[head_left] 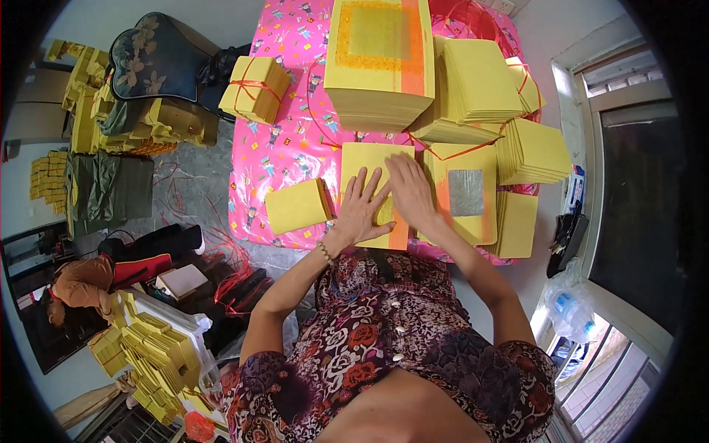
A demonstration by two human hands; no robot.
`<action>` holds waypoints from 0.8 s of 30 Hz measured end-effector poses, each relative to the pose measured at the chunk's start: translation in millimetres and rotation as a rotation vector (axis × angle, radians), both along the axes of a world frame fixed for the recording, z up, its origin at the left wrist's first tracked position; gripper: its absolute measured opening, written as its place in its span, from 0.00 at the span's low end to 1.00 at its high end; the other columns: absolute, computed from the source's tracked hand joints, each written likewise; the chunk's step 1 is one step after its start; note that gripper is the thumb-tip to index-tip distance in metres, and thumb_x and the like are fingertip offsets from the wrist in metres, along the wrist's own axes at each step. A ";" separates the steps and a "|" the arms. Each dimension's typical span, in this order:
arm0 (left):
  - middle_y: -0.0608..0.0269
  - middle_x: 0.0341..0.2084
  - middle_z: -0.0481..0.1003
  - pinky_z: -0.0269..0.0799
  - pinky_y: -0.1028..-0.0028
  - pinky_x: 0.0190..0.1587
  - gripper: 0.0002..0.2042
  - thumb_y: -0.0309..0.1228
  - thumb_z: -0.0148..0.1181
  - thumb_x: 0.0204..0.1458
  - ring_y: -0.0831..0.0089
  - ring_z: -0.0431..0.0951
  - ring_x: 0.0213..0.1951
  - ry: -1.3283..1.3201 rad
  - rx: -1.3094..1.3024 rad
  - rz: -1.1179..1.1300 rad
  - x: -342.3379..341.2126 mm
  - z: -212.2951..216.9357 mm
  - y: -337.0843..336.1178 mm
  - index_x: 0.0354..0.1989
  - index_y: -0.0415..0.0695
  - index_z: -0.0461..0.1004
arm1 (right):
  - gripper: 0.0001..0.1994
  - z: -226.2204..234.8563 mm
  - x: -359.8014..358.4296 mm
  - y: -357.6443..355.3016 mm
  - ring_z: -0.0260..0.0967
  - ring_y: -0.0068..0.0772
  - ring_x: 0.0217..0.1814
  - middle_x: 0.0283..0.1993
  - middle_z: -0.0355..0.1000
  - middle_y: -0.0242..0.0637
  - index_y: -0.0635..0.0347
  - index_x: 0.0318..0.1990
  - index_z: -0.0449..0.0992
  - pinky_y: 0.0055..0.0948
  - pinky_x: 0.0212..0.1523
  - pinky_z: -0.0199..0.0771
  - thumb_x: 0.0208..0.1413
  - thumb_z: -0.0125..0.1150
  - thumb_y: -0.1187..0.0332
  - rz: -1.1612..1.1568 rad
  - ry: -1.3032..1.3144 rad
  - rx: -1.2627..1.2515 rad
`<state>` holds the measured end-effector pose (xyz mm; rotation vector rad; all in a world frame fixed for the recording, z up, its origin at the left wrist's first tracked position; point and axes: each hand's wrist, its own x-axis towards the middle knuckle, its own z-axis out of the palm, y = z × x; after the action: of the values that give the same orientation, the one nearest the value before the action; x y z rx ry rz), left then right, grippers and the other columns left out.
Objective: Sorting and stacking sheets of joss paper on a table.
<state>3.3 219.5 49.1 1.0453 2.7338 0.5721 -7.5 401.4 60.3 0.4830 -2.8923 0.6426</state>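
My left hand (360,207) and my right hand (410,190) lie flat, fingers spread, side by side on a yellow paper sheet with an orange edge (369,159) on the pink patterned tablecloth (284,148). Neither hand grips anything. A small folded yellow stack (298,206) sits just left of my left hand. To the right of my right hand lies a yellow sheet with a silver foil square (465,193).
A tall pile of yellow paper with an orange border (378,59) stands at the table's far side. More yellow stacks (480,85) crowd the right. A bundle tied with red string (255,88) sits far left. Folded yellow papers (151,354) and red strings cover the floor at left.
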 end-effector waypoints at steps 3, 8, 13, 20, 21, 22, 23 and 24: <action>0.47 0.72 0.44 0.40 0.46 0.70 0.45 0.60 0.59 0.45 0.40 0.40 0.71 0.004 0.014 0.006 -0.5 -1.2 0.4 0.70 0.49 0.55 | 0.33 3.3 46.9 2.2 0.47 0.52 0.74 0.70 0.53 0.52 0.72 0.65 0.57 0.49 0.72 0.47 0.54 0.58 0.65 0.065 -0.127 0.091; 0.48 0.72 0.44 0.40 0.46 0.70 0.48 0.58 0.61 0.42 0.40 0.39 0.71 -0.005 0.011 -0.011 -2.1 -3.9 -1.7 0.71 0.50 0.52 | 0.40 -1.0 56.7 3.5 0.30 0.48 0.80 0.76 0.38 0.51 0.70 0.71 0.43 0.51 0.76 0.30 0.59 0.54 0.57 0.111 -0.338 0.116; 0.47 0.72 0.44 0.39 0.48 0.71 0.51 0.59 0.62 0.41 0.44 0.40 0.72 -0.086 0.056 -0.044 -8.4 1.7 -9.5 0.72 0.47 0.48 | 0.45 -7.5 56.5 4.7 0.24 0.47 0.80 0.77 0.33 0.52 0.70 0.72 0.40 0.52 0.75 0.22 0.59 0.52 0.48 0.118 -0.430 0.124; 0.46 0.72 0.43 0.36 0.48 0.71 0.53 0.64 0.58 0.44 0.49 0.39 0.73 -0.055 -0.024 -0.049 -8.2 -3.3 -43.1 0.72 0.43 0.46 | 0.48 -15.2 59.7 3.3 0.22 0.47 0.80 0.77 0.31 0.52 0.68 0.72 0.40 0.53 0.75 0.22 0.58 0.51 0.40 0.110 -0.383 0.125; 0.47 0.72 0.45 0.39 0.50 0.71 0.51 0.64 0.58 0.44 0.50 0.42 0.73 -0.036 -0.027 -0.038 -8.4 -3.7 -40.9 0.72 0.44 0.48 | 0.48 -15.7 60.0 3.2 0.22 0.47 0.80 0.77 0.31 0.52 0.68 0.72 0.40 0.53 0.75 0.22 0.58 0.51 0.40 0.113 -0.383 0.125; 0.47 0.72 0.45 0.39 0.50 0.71 0.51 0.64 0.58 0.44 0.50 0.42 0.73 -0.036 -0.027 -0.036 -8.3 -3.5 -41.2 0.72 0.44 0.48 | 0.47 -15.9 60.8 3.3 0.23 0.49 0.80 0.77 0.32 0.51 0.66 0.73 0.41 0.54 0.75 0.23 0.58 0.51 0.40 0.114 -0.345 0.112; 0.47 0.72 0.45 0.39 0.49 0.71 0.51 0.64 0.58 0.44 0.50 0.42 0.73 -0.039 -0.021 -0.034 -8.3 -3.3 -41.4 0.72 0.44 0.48 | 0.47 -16.3 61.1 3.5 0.24 0.50 0.80 0.77 0.32 0.51 0.64 0.73 0.42 0.56 0.74 0.24 0.58 0.52 0.40 0.115 -0.307 0.099; 0.47 0.71 0.45 0.38 0.49 0.71 0.51 0.64 0.57 0.44 0.50 0.42 0.73 -0.042 -0.015 -0.034 -7.6 -4.3 -42.0 0.72 0.44 0.48 | 0.47 -16.5 61.1 3.9 0.24 0.50 0.80 0.77 0.32 0.51 0.64 0.73 0.42 0.56 0.74 0.24 0.58 0.52 0.40 0.116 -0.307 0.099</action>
<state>-4.3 177.6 44.8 1.0613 2.6747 0.5613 53.5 405.3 43.7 0.6191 -3.2177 0.6424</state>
